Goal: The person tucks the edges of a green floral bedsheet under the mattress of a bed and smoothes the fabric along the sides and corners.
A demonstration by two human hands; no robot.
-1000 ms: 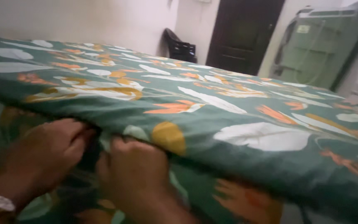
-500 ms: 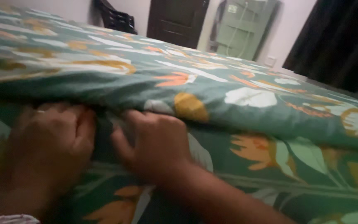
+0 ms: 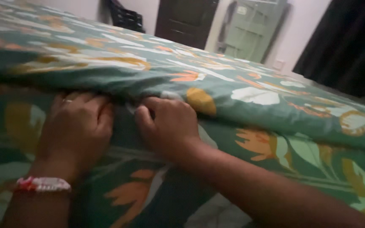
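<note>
A green bedsheet (image 3: 250, 105) with white, orange and yellow flowers covers the bed and hangs down its side. My left hand (image 3: 79, 126) presses against the side of the bed, its fingertips pushed into the fold under the mattress edge; a red and white band sits on that wrist. Close beside it my right hand (image 3: 170, 124) has its fingers curled over the sheet in the same fold. The fingertips of both hands are hidden in the cloth.
A dark door (image 3: 186, 21) stands at the back of the room. Next to it leans a pale green cabinet (image 3: 254, 29). A dark chair (image 3: 125, 17) is at the back left, and a black curtain (image 3: 347, 46) hangs at the right.
The view has swung to the right along the bed. Both hands stay side by side in the fold at the mattress edge, shifting only slightly.
</note>
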